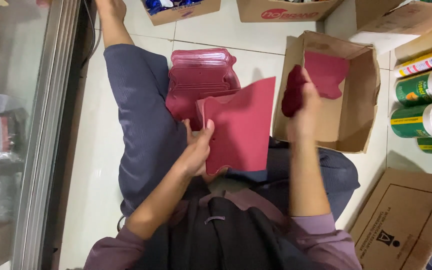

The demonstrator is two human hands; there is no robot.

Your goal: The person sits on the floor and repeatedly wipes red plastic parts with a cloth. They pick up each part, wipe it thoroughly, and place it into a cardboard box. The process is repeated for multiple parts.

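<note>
Pinched between thumb and fingers, a maroon card sheet (241, 125) stands upright in the left hand (198, 150), just in front of the stack of shaped maroon cards (201, 75) at 12 o'clock. The right hand (303, 100) is closed around a dark red wad (292, 92) over the open cardboard box (361, 135) at 2 o'clock, where one maroon piece (326, 72) lies. A thumb-only pinch could likely let the sheet bend or slip. Green cylindrical cans (426, 105) with yellow bands lie at 3 o'clock; a flat brown carton (406, 220) sits at 4 o'clock.
</note>
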